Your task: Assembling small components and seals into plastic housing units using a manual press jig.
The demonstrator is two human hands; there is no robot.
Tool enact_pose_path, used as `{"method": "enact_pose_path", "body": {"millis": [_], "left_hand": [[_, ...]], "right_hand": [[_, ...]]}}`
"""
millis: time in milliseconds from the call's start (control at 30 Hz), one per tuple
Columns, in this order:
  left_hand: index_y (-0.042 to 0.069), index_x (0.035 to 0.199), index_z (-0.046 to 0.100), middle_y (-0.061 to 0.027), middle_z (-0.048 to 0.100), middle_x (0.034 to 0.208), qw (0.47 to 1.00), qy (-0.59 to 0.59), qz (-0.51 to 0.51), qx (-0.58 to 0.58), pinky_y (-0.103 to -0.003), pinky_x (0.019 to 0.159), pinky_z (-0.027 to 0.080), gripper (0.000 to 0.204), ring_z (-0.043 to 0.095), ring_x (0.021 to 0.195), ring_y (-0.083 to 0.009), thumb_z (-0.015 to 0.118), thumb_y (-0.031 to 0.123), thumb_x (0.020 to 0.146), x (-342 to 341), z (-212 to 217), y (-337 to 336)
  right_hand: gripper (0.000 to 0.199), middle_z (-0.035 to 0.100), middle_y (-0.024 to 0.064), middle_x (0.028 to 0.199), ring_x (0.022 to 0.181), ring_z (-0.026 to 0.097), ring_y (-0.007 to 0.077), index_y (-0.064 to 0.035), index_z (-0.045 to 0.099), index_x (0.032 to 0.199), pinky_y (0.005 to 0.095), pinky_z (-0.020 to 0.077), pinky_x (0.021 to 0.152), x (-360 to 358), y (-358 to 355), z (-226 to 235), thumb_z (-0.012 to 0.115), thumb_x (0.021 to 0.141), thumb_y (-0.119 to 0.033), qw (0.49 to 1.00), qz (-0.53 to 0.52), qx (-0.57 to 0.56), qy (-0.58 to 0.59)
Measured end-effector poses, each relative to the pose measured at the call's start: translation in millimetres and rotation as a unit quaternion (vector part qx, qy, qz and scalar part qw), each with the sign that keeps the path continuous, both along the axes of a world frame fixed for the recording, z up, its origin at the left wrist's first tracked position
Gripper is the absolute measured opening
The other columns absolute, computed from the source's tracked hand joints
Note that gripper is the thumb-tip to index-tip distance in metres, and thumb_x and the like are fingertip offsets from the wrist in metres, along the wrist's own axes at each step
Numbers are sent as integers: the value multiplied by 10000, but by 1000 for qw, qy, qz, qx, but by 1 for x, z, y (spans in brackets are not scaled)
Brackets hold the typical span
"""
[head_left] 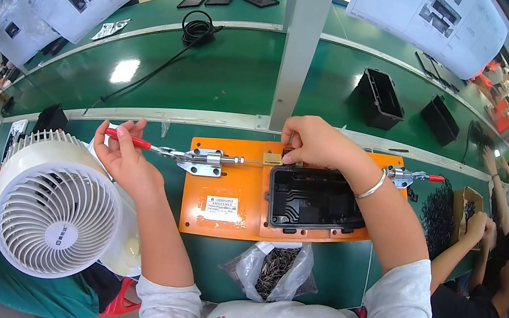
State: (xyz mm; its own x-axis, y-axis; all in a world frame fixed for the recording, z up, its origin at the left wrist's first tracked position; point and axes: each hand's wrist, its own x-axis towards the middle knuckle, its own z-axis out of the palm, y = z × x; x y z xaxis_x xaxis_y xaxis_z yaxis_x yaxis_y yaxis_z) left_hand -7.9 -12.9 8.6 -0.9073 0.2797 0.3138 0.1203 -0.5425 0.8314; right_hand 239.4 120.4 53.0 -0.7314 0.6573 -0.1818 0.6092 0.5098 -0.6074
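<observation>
An orange fixture plate (pixel 234 185) lies on the green bench before me, with a push-pull toggle clamp (pixel 201 160) at its left. My left hand (pixel 131 157) has its fingers closed round the clamp's red handle (pixel 129 138). A black plastic box (pixel 311 200), open side up, sits on the plate's right half. At its far edge, beside a small brass-coloured block (pixel 273 158), the fingers of my right hand (pixel 317 143) are pinched together. What they grip is hidden. Another red-handled toggle clamp (pixel 404 177) is at the plate's right end.
A plastic bag of small metal pins (pixel 275 271) lies nearest me. A white fan (pixel 59 209) stands at left. Black boxes (pixel 378 98) and a coiled cable (pixel 199 32) are across the bench, behind an upright post (pixel 296 53). Co-workers' hands (pixel 479 229) work at right beside dark loose parts (pixel 437 216).
</observation>
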Motion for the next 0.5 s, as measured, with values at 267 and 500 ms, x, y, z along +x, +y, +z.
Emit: {"method": "enact_pose_path", "body": {"millis": [267, 500], "left_hand": [[28, 1237, 407, -115, 611, 898, 1000, 3, -8, 17, -313, 768, 485, 312, 629, 821, -208, 479, 189, 979, -2, 1, -2], [46, 897, 492, -56, 520, 689, 997, 22, -75, 19, -263, 612, 440, 261, 514, 617, -138, 445, 283, 996, 6, 24, 5]], "right_hand": [[196, 583, 71, 627, 571, 548, 158, 26, 603, 709, 290, 436, 514, -1, 7, -8, 782, 677, -46, 1000, 12, -18, 16], [280, 598, 144, 675, 642, 587, 260, 5, 591, 683, 343, 475, 599, -1, 6, -11, 820, 644, -152, 999, -31, -32, -12]]}}
